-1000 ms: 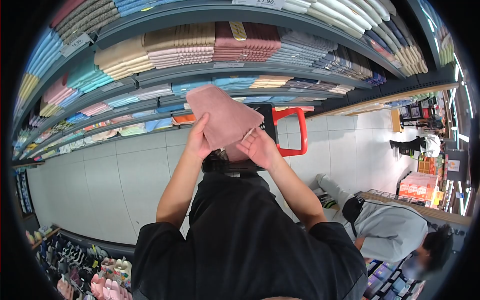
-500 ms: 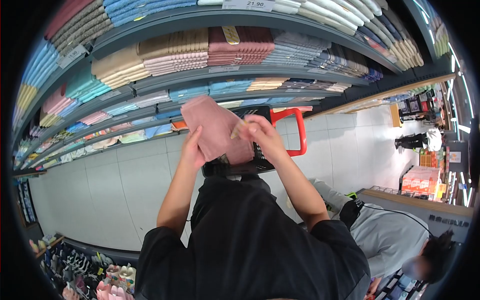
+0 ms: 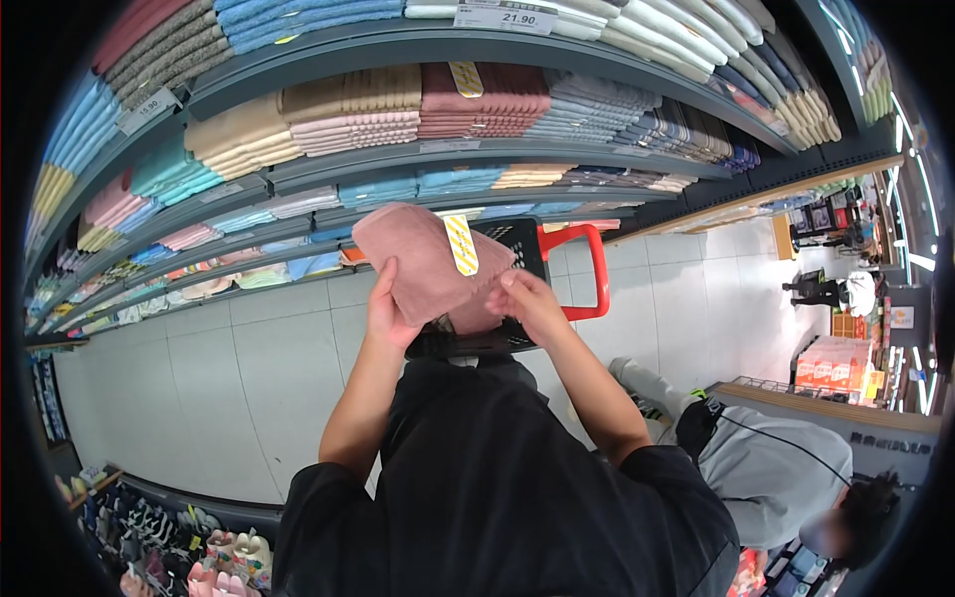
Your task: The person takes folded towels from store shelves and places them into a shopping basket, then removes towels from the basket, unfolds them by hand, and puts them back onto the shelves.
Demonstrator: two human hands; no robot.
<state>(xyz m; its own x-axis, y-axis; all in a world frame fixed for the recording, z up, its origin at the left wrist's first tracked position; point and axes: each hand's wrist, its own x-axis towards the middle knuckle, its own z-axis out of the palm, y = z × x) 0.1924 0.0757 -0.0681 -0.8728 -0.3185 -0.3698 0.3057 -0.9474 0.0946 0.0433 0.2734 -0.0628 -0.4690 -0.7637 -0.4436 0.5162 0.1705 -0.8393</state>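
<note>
I have the pink towel point(image 3: 413, 257) lifted above the shopping basket point(image 3: 529, 237), striped tag point(image 3: 462, 246) facing out; what is left I can't judge. My left hand point(image 3: 391, 301) grips it; whether my right hand point(image 3: 528, 303) pinches its edge, I can't tell.

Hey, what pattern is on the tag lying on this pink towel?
The tag has slanting yellow and white stripes, seen in the head view.

Across the far side, grey shelves point(image 3: 348, 46) carry folded cloths point(image 3: 358, 92) in many colours, one price label point(image 3: 504, 17) reading 21.90. Pale floor tiles point(image 3: 204, 398) spread left; slippers point(image 3: 203, 579) sit near left, a person in grey point(image 3: 776, 468) near right, red boxes point(image 3: 831, 368) farther off.
</note>
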